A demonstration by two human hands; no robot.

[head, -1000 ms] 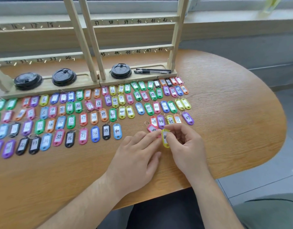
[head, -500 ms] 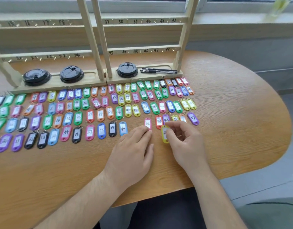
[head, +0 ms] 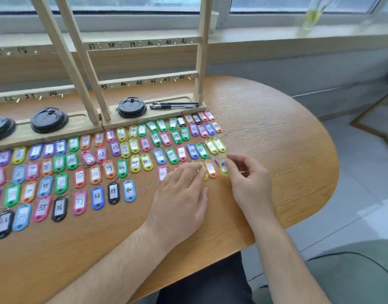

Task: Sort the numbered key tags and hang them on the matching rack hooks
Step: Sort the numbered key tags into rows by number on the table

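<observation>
Several coloured numbered key tags lie in rows on the wooden table [head: 276, 137] in front of the wooden rack [head: 145, 81], whose numbered rails carry small hooks with nothing hanging on them. My right hand [head: 248, 178] pinches a yellow tag [head: 223, 165] at the right end of the nearest row, beside an orange tag [head: 210, 168]. My left hand [head: 182, 198] lies flat on the table, palm down, its fingertips resting on tags in that same row and hiding part of them. A pink tag [head: 162, 173] lies just left of its fingers.
Black cup lids [head: 131, 107] [head: 49, 120] and a black pen [head: 174, 104] rest on the rack's base. A paper cup [head: 214, 21] stands on the windowsill behind. The table's rounded edge [head: 333, 172] curves close on the right, with tiled floor beyond it.
My right hand has carried the yellow tag rightward and farther away, to the row's right end. My left hand slid forward onto the row's tags. The camera has tilted and shifted.
</observation>
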